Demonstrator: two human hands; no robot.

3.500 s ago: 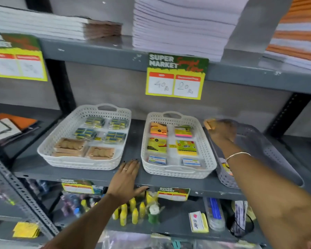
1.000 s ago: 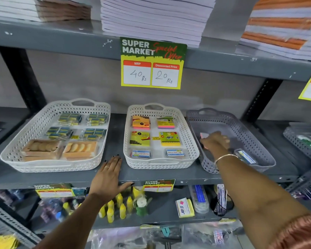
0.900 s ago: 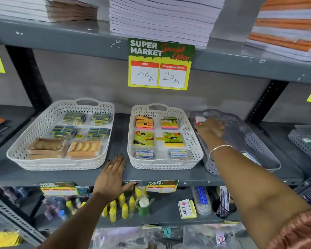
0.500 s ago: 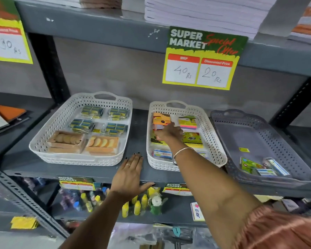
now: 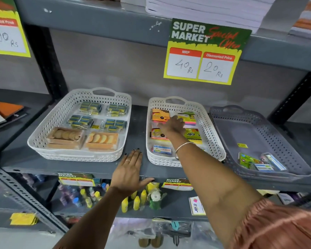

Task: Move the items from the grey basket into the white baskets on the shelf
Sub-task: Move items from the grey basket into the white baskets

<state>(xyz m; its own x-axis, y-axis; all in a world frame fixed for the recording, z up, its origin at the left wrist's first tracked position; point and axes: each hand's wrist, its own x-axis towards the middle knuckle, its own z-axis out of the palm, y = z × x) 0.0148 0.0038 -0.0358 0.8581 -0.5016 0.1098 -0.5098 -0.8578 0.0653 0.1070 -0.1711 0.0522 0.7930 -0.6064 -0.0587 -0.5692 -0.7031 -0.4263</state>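
In the head view, the only one you have, your right hand [image 5: 172, 125] is down inside the middle white basket [image 5: 214, 133], fingers spread low over the packets in its far half. You look to be at the placing step, setting a small item among the sticky-note packs. The orange pack [image 5: 160, 115] lies just beyond your fingertips and a yellow-green pack [image 5: 191, 133] just beside your wrist. Whether anything is under the palm cannot be told, since the back of the hand hides it and the grip is blurred. Your left hand [image 5: 128, 174] lies flat and empty on the shelf edge [image 5: 97, 170], between the two white baskets, holding nothing. The left white basket [image 5: 48, 130] carries its own stock and is untouched. The grey basket [image 5: 258, 123] sits at the right, well apart from your right hand. A few packets [image 5: 258, 162] remain bunched in its near corner, plus one small yellow tag [image 5: 242, 145] lying alone on its floor. So the job is part done. Next, you would lift the right hand clear over the white rim, cross to the grey basket's near corner, and pinch one thin, flat packet off the floor, which may need a fingertip slid under its edge.
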